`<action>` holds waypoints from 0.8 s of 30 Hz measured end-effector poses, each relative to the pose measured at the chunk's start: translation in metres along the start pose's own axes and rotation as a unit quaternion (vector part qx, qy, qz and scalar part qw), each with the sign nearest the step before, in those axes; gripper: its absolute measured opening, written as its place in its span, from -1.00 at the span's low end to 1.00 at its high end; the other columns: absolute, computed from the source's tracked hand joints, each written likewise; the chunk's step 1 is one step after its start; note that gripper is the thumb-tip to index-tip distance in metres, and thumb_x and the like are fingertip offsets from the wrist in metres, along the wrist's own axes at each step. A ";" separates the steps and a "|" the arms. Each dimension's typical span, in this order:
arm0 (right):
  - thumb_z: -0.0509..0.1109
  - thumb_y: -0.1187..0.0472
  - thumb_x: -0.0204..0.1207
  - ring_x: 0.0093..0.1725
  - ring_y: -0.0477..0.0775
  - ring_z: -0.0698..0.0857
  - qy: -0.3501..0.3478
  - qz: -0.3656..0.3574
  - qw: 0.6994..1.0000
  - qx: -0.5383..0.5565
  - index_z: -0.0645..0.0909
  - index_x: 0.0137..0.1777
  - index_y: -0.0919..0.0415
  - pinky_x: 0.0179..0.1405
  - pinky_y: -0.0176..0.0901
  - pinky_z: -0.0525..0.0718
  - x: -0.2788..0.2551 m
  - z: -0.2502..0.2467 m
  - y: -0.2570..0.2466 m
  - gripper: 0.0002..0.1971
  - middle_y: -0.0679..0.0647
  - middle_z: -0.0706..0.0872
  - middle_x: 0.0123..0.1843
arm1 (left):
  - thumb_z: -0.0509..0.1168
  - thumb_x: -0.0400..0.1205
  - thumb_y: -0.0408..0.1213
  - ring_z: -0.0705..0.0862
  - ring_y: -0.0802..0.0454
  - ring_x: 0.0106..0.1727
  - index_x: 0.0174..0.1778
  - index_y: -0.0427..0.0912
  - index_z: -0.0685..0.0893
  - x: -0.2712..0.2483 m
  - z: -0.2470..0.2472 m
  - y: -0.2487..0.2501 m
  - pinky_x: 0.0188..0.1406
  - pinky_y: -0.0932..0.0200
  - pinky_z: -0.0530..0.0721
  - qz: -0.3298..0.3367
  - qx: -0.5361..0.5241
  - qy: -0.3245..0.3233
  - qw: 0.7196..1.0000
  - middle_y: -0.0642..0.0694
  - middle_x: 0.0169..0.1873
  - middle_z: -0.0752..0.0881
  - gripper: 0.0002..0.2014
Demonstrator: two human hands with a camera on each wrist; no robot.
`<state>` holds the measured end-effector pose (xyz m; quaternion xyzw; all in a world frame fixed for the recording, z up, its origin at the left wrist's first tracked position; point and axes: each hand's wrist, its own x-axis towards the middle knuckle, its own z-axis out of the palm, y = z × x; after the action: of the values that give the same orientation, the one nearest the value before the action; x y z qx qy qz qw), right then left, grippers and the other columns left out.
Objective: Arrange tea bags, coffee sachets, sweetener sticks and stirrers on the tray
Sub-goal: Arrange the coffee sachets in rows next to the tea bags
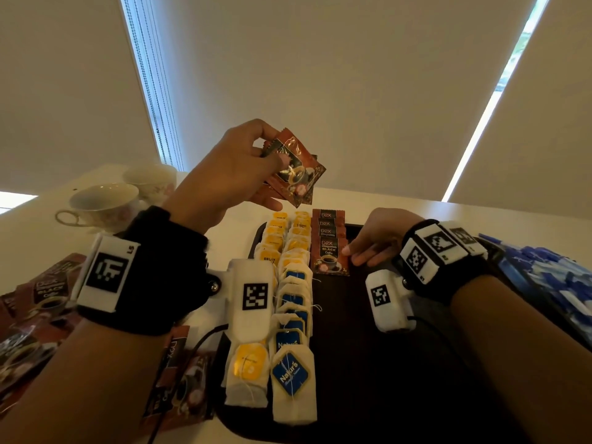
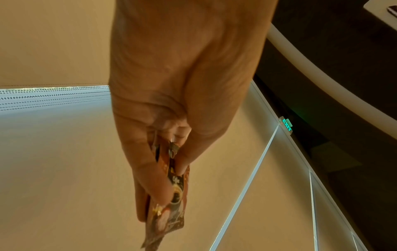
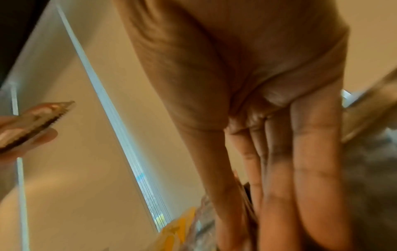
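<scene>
- The pale cream counter (image 1: 400,208) fills the lower half of the head view, below drawn roller blinds.
- The dark rectangular tray (image 1: 368,363) lies at lower centre on the counter.
- Two rows of white paper tea bags run up the left part of the tray: yellow-tagged tea bags (image 1: 248,368) in the leftmost row, and blue-tagged tea bags (image 1: 290,374) just right of them, turning to yellow-tagged ones toward the far end.
- A heap of blue-and-white sticks (image 1: 544,277) sits at the right edge of the frame; whether they are sweetener or stirrers I cannot tell.
- Loose brown coffee sachets (image 1: 41,293) lie on the counter at lower left, off the tray.
- Two white china teacups (image 1: 102,203) stand at middle left.
- The left hand (image 1: 221,174), raised at centre above the far end of the tray, pinches a small fan of brown foil coffee sachets (image 1: 296,168) between thumb and fingers.
- The right hand (image 1: 378,238), right of centre, lies low over the tray, its grip spread with straight fingertips (image 1: 347,251) touching the right edge of a column of overlapping brown "D2X Black Coffee" sachets (image 1: 330,248) beside the tea bags.
</scene>
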<state>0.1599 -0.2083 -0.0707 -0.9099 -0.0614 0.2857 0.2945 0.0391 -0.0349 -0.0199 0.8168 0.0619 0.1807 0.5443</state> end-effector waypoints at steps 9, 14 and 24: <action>0.46 0.11 0.45 -0.19 -0.11 0.76 0.093 -0.256 0.952 0.140 0.69 0.01 0.18 -0.28 -0.30 0.75 -0.067 -0.022 -0.009 -0.81 0.05 0.77 -0.10 | 0.28 0.66 -0.32 0.80 0.00 -0.24 0.18 -0.16 0.53 -0.002 0.007 -0.003 -0.52 0.22 0.74 0.013 0.032 -0.048 0.998 -0.14 -0.17 0.76 -0.81; 0.51 0.13 0.40 -0.10 -0.09 0.75 0.113 -0.321 0.935 0.102 0.67 -0.02 0.14 -0.27 -0.33 0.73 -0.067 -0.013 -0.014 -0.81 0.03 0.75 -0.10 | 0.32 0.63 -0.29 0.82 -0.04 -0.31 0.09 -0.14 0.55 -0.002 0.015 -0.004 -0.55 0.22 0.73 0.018 0.047 -0.082 0.995 -0.18 -0.19 0.79 -0.85; 0.53 0.18 0.39 -0.13 0.05 0.78 0.157 -0.335 0.921 0.122 0.71 -0.21 0.19 -0.11 -0.12 0.76 -0.058 -0.008 -0.008 -0.91 0.08 0.78 -0.20 | 0.37 0.58 -0.28 0.82 -0.03 -0.28 0.05 -0.09 0.58 -0.005 0.020 -0.002 -0.50 0.21 0.74 0.000 0.037 -0.126 0.991 -0.18 -0.18 0.80 -0.83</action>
<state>0.1172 -0.2222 -0.0326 -0.8263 -0.2801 0.0287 0.4877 0.0423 -0.0530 -0.0302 0.8525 -0.0008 0.0738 0.5175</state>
